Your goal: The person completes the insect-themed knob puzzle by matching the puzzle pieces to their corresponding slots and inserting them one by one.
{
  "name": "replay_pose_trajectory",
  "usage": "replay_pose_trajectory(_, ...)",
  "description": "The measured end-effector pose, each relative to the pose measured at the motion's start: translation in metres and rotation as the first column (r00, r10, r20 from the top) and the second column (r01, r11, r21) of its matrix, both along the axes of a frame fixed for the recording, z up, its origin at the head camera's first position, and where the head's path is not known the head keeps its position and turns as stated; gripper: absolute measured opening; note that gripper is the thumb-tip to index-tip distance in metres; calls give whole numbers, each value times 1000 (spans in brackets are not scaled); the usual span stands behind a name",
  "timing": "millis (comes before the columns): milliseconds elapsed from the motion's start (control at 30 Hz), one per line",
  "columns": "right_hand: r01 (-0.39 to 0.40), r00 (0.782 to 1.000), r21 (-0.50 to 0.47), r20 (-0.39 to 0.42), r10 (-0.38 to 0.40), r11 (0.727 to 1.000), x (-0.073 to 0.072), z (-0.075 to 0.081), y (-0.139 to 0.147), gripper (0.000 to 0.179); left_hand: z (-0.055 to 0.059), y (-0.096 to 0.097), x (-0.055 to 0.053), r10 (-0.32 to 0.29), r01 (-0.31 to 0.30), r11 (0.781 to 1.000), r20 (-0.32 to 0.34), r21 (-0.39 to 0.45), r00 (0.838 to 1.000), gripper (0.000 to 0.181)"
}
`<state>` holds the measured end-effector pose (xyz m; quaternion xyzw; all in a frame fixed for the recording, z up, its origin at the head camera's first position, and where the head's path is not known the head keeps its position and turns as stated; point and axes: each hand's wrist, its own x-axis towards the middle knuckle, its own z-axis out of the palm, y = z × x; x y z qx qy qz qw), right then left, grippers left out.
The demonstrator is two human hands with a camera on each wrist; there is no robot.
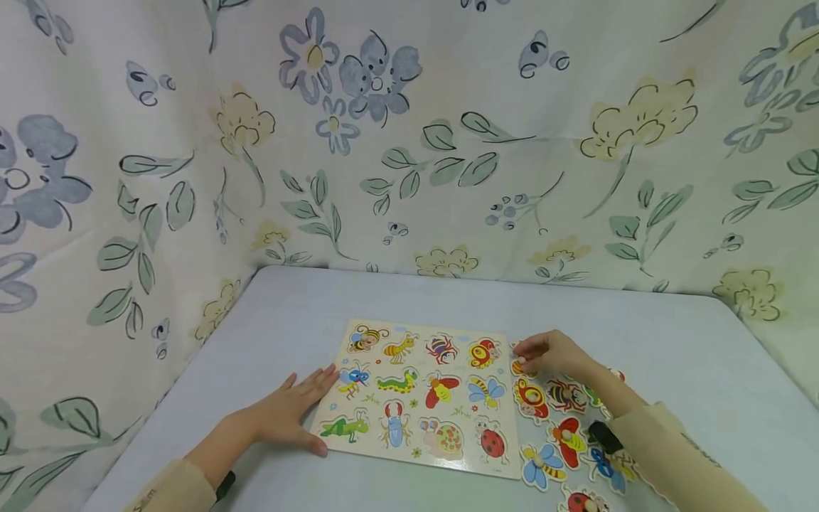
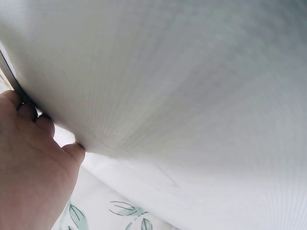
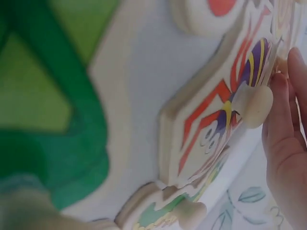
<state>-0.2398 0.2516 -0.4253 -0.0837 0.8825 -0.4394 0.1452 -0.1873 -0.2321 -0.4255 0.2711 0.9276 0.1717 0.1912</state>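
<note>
A wooden insect puzzle board (image 1: 416,395) lies flat, its printed pictures in rows. My left hand (image 1: 288,412) rests at the board's left edge, fingers extended along it and thumb near the lower corner; in the left wrist view its fingertips (image 2: 45,125) touch the edge. Just past the board's upper right corner, my right hand (image 1: 557,355) pinches the knob of an orange-striped puzzle piece (image 1: 517,368), mostly hidden under the fingers. In the right wrist view a spider piece (image 3: 196,143) with a round wooden knob lies close to those fingers.
Right of the board, loose knobbed pieces lie in a cluster: a butterfly (image 1: 531,400), a red-winged insect (image 1: 568,442), a blue-winged dragonfly (image 1: 542,466), a ladybird (image 1: 581,500) and several others, some under the right forearm. Floral cloth (image 1: 409,213) hangs behind the white table (image 1: 307,291).
</note>
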Motion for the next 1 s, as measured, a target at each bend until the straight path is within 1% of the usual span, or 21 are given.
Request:
replay_pose_trajectory(133, -9, 999, 22, -41, 9, 1000, 2, -2, -3, 14, -1, 0, 0, 1, -1, 1000, 1, 1, 1000, 121)
replay_pose_trajectory(233, -6, 999, 42, -49, 8, 999, 3, -2, -5, 11, -2, -1, 1, 2, -2, 1000, 3, 3, 1000, 121)
replay_pose_trajectory(467, 18, 1000, 55, -17, -17, 998, 3, 1, -7, 9, -2, -1, 0, 2, -2, 1000, 6, 4, 1000, 121)
replay_pose_trajectory(633, 13, 1000, 48, -12, -13, 999, 0, 1, -5, 8, -1, -1, -2, -2, 2, 1000, 2, -2, 1000, 121)
replay_pose_trajectory(833, -5, 999, 28, -33, 6, 1000, -2, -1, -5, 7, -3, -2, -2, 1, -1, 1000, 6, -2, 1000, 121)
replay_pose_trajectory(1000, 0, 998, 42, -58, 2, 999, 2, 0, -6, 6, -3, -2, -1, 3, -3, 1000, 13, 1, 1000, 121)
